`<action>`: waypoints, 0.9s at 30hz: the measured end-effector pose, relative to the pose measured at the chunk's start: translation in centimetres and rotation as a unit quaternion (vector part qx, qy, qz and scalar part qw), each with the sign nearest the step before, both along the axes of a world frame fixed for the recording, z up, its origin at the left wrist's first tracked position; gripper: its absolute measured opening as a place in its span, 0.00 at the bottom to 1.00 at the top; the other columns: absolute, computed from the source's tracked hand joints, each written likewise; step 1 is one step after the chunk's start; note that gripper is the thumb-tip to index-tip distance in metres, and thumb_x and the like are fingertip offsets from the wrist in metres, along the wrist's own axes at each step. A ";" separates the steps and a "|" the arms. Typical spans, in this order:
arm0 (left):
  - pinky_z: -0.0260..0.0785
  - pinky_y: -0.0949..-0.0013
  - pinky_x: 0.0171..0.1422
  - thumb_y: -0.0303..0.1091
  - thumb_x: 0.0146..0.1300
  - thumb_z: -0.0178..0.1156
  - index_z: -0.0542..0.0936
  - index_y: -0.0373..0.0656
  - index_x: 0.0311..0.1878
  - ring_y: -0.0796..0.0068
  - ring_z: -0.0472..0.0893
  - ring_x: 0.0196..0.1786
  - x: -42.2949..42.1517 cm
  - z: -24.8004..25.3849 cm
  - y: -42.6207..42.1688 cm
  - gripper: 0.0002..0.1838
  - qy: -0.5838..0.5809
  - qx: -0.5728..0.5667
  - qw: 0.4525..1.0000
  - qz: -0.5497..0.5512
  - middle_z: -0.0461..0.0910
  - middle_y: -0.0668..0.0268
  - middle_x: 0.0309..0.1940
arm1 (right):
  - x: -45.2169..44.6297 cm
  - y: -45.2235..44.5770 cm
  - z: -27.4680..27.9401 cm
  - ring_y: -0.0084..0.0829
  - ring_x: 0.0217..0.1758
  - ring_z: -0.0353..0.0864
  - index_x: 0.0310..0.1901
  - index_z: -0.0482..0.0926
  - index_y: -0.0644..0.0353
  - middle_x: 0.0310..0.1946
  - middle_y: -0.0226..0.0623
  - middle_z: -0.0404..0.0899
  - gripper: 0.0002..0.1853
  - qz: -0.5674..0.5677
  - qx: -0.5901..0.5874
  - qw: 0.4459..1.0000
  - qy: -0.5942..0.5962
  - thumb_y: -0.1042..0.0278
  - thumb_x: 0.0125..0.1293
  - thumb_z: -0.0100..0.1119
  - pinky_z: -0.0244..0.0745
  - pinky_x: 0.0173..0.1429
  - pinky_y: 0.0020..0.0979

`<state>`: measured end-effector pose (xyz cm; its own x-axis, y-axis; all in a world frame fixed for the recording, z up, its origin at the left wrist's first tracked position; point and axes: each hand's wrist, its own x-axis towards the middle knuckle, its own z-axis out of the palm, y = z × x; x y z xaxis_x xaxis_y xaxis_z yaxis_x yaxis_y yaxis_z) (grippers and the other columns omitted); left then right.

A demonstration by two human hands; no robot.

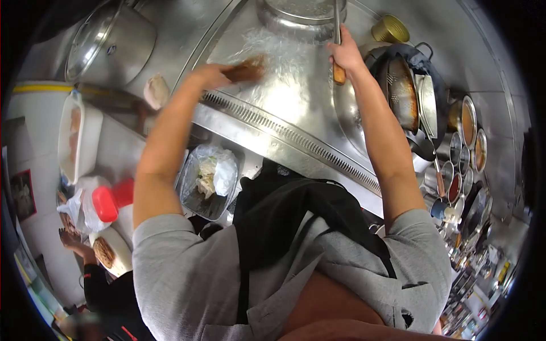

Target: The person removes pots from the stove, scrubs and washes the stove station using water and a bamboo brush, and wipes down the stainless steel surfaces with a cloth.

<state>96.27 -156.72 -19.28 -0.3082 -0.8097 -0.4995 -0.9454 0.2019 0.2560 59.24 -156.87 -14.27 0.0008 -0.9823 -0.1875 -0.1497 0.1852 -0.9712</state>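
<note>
My left hand [210, 77] is closed on a brown, motion-blurred item [245, 69] above the wet steel surface [278, 108]. What the item is cannot be made out. A long metal tool with a wooden handle [339, 75] is in my right hand [345, 52]; its shaft points away from me, beside a round metal vessel [301, 11]. Splashing water or clear film shows between my hands, too blurred to tell. Below my left forearm, a lined bin [223, 173] holds pale scraps.
Stacked pans [404, 96], a brass-coloured tin [390, 29] and several sauce containers [468, 122] stand at the right. At the left are a large lidded pot [128, 51], a white tub [88, 136] and a red container [105, 203]. Another person's hand [74, 241] shows lower left.
</note>
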 end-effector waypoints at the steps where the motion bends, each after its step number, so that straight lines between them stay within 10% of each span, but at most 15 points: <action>1: 0.72 0.60 0.57 0.50 0.54 0.63 0.71 0.65 0.66 0.53 0.81 0.52 -1.6 -0.7 1.4 0.33 -0.013 0.000 0.998 -0.054 0.81 0.53 0.50 | 1.2 -0.6 -0.5 0.23 0.22 0.70 0.74 0.48 0.57 0.32 0.36 0.73 0.39 -0.027 0.000 0.997 0.067 0.81 0.61 0.50 0.68 0.24 0.28; 4: 0.75 0.56 0.53 0.41 0.49 0.69 0.82 0.52 0.54 0.56 0.82 0.52 -6.5 -0.3 4.9 0.25 -0.269 0.078 0.955 -0.096 0.84 0.58 0.48 | 1.4 -4.7 -2.4 0.23 0.22 0.71 0.68 0.57 0.66 0.29 0.37 0.72 0.32 -0.048 0.001 0.995 0.086 0.82 0.61 0.51 0.70 0.25 0.27; 7: 0.76 0.56 0.47 0.37 0.48 0.69 0.85 0.47 0.46 0.60 0.84 0.49 -3.6 -0.4 3.2 0.19 -0.311 0.095 0.943 -0.072 0.85 0.61 0.46 | -0.1 -7.1 -1.0 0.23 0.21 0.70 0.40 0.66 0.76 0.25 0.35 0.69 0.08 -0.047 0.196 0.859 -0.470 0.80 0.63 0.52 0.70 0.27 0.23; 11: 0.76 0.56 0.46 0.40 0.53 0.65 0.85 0.48 0.47 0.63 0.84 0.49 2.6 -1.5 -0.1 0.17 -0.374 -0.043 0.926 -0.026 0.85 0.62 0.46 | 0.5 -4.2 0.9 0.23 0.23 0.68 0.34 0.59 0.64 0.25 0.35 0.65 0.08 0.006 0.217 0.818 -0.533 0.80 0.65 0.48 0.70 0.28 0.25; 18: 0.73 0.52 0.49 0.45 0.56 0.55 0.83 0.40 0.47 0.54 0.83 0.47 8.8 0.1 -6.0 0.22 -0.248 0.096 0.964 0.010 0.83 0.52 0.46 | -0.1 3.5 6.3 0.19 0.24 0.69 0.44 0.58 0.56 0.29 0.36 0.68 0.12 0.078 0.139 0.849 -0.503 0.79 0.66 0.49 0.65 0.26 0.24; 21: 0.73 0.56 0.53 0.50 0.59 0.53 0.82 0.37 0.45 0.51 0.83 0.43 3.5 1.5 -6.3 0.25 -0.141 0.041 0.989 -0.031 0.82 0.47 0.44 | 1.2 5.9 7.1 0.19 0.23 0.68 0.63 0.51 0.60 0.31 0.39 0.70 0.28 0.069 0.131 0.885 -0.442 0.79 0.65 0.50 0.65 0.25 0.24; 23: 0.75 0.52 0.45 0.49 0.60 0.53 0.82 0.35 0.42 0.51 0.83 0.37 -0.5 1.1 -6.6 0.24 -0.047 0.069 0.987 0.135 0.83 0.49 0.37 | 1.7 6.4 7.4 0.21 0.23 0.68 0.74 0.35 0.60 0.32 0.41 0.72 0.43 0.097 0.136 0.894 -0.417 0.78 0.64 0.52 0.65 0.25 0.24; 27: 0.74 0.52 0.28 0.45 0.60 0.55 0.82 0.37 0.36 0.55 0.82 0.24 -3.2 -6.2 -11.0 0.18 0.019 0.033 0.984 0.171 0.81 0.51 0.28 | 3.8 8.0 8.7 0.21 0.21 0.69 0.74 0.42 0.63 0.29 0.38 0.72 0.41 0.106 0.137 0.945 -0.279 0.78 0.63 0.53 0.65 0.24 0.25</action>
<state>93.05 -167.69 -25.46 -0.0422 -0.8353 -0.5481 -0.9443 -0.1458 0.2949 63.03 -148.82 -5.56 0.3660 -0.8637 -0.3467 0.3085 0.4640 -0.8304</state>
